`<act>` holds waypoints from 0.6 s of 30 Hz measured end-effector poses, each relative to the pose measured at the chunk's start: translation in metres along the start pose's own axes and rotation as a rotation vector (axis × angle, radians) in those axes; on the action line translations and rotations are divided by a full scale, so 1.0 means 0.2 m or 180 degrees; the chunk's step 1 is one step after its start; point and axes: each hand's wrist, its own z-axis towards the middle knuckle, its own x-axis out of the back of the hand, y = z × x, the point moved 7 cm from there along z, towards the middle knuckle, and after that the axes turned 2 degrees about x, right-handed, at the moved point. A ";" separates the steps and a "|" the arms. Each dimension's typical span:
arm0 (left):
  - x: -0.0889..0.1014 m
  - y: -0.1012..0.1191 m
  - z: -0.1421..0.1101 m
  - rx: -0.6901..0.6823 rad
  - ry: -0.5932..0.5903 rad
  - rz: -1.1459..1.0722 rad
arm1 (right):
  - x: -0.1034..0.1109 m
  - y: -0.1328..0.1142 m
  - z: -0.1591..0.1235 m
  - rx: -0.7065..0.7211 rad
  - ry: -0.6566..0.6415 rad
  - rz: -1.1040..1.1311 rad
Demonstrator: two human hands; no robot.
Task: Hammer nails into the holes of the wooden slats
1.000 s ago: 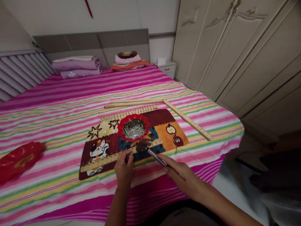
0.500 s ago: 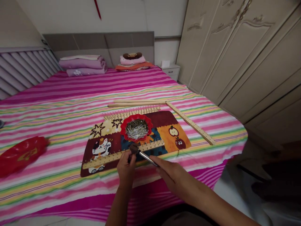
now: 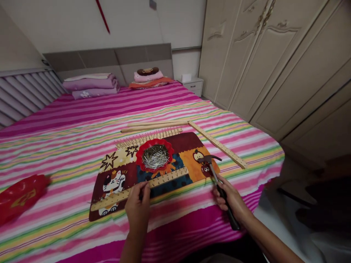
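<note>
Head view — the right hand [image 3: 230, 199] is wrapped round the hammer [image 3: 215, 175], its head over the mat [image 3: 192, 144]; the left hand's [image 3: 138, 201] fingers pinch together at the near nail-studded strip [image 3: 167, 178] — beyond sits the red bowl [image 3: 139, 155] of nails [image 3: 155, 157].

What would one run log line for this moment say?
left hand: at nailed wooden strip | right hand: holding hammer | red bowl: holds nails, on mat

Grey panelled headboard [image 3: 106, 62]; folded purple bedding [image 3: 91, 84] near it; small white nightstand [image 3: 193, 86] beside cream carved wardrobe [image 3: 246, 54].
</note>
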 end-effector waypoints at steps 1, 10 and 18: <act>0.01 0.04 0.04 -0.0088 0.0022 0.0104 | 0.01 0.02 0.01 -0.0002 -0.0023 0.0065; -0.36 0.16 0.39 -0.0255 -0.1484 0.1946 | 0.04 0.09 0.05 0.0038 -0.0067 0.0226; -0.47 0.14 0.43 0.0107 -0.1861 0.2535 | 0.04 0.09 0.06 -0.0056 -0.0134 0.0308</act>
